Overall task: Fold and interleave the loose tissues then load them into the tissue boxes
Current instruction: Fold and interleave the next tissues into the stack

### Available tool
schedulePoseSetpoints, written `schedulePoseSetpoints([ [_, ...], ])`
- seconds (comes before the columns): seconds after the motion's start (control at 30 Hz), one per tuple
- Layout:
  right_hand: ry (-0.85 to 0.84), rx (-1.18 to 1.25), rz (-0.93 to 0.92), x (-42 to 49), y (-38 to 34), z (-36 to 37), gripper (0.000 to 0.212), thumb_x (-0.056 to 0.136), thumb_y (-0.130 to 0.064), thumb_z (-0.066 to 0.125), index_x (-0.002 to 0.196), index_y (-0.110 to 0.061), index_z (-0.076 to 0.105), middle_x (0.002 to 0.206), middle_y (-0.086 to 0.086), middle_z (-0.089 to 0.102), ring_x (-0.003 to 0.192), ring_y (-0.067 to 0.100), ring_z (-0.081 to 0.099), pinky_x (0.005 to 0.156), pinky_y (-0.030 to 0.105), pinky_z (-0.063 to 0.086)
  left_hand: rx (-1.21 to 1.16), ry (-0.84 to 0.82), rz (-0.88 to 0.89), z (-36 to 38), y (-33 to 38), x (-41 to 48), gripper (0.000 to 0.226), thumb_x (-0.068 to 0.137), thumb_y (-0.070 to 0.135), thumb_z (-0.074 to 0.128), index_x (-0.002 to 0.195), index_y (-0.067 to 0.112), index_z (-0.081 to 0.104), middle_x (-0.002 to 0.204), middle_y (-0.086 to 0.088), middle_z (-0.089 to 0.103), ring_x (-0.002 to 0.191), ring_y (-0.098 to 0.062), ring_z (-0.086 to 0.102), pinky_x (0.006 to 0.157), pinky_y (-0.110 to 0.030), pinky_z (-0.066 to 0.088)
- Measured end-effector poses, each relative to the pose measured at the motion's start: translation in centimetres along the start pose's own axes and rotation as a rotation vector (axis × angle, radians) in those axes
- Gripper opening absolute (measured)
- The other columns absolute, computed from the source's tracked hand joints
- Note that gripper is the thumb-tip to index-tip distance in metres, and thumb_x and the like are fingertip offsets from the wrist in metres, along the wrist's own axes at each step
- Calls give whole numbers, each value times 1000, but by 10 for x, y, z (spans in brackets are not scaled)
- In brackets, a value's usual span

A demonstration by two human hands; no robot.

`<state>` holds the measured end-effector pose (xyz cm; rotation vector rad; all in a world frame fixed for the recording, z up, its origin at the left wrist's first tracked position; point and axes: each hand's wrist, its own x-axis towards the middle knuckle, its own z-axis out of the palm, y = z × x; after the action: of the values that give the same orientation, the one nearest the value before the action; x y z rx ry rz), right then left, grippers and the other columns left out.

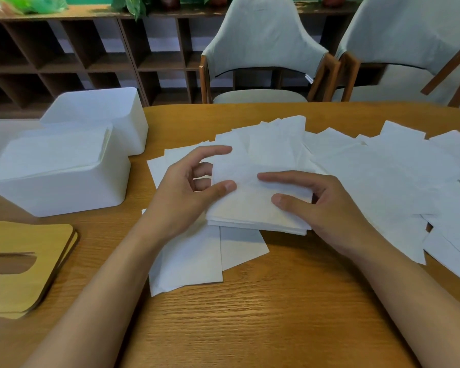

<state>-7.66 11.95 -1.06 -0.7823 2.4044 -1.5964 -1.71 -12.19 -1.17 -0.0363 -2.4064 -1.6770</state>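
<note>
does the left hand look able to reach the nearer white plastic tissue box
Probably yes: the nearer white plastic tissue box sits beside the left hand, nothing upright between, though it holds a white tissue.

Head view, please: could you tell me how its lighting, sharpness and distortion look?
Head view: soft, even light, only faint shadows under the tissue stack; the loose tissues wash out, hiding fold detail; the wide-angle lens slants the shelf uprights; slightly soft throughout.

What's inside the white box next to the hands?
The nearer white box holds a stack of white tissues that reaches up near the rim. Only the top sheet shows. The box walls hide how deep the stack goes.
</note>
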Motion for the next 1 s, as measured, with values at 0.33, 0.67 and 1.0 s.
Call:
schedulePoseSetpoints([
  [0.33,183,-42,90,4,4,2,28,95,-22,67,109,-46,74,134,-25,58,127,-1,42,115,32,34,596,-282,-50,-32,-11,-4,42,82,45,83,118,52,62,119,30,57,111,14,48,79,-12,43],
  [0.67,163,-47,90,4,8,4,29,96,-22,66,110,-46,74,133,-25,59,125,-2,44,100,14,34,513,-211,-16,-35,-14,-2,27,76,39,87,101,39,76,97,18,68,96,-2,60,74,-22,53],
  [1.0,155,-111,95,6,11,5,31,96,-22,65,110,-49,72,130,-29,57,108,-25,41,83,-5,26,526,-164,-42,-38,-8,-3,35,77,35,89,106,47,73,106,23,69,102,7,57,81,-21,54],
])
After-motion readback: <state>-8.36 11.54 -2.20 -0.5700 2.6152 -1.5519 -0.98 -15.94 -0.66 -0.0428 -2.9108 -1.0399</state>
